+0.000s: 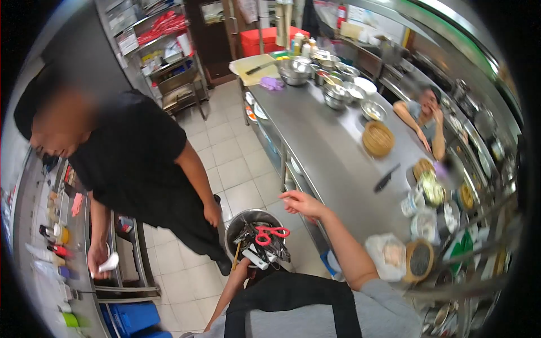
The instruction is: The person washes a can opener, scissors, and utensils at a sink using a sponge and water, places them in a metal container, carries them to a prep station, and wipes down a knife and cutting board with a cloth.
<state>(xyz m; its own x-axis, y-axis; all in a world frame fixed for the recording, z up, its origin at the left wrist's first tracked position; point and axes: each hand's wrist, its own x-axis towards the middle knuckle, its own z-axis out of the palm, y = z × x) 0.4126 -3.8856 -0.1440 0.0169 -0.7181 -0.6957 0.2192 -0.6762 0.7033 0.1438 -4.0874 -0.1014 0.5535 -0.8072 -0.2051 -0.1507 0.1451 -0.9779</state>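
My left hand [242,270] is at the near rim of a round metal bowl [229,232], gripping it; its fingers are mostly hidden. Inside the bowl are red-handled scissors [270,233], white-handled tools [257,259], a thin wooden stick [236,254] and several dark metal utensils. My right hand [301,204] is raised beyond the bowl and to its right, beside the table edge, with fingers loosely apart and nothing in them.
A person in black [146,152] stands left, holding a white spoon [109,262]. Another person [425,118] leans at the far side of the steel table [315,135], which bears bowls, a bamboo steamer [378,139] and a knife [386,179]. A blue bin [132,316] sits lower left.
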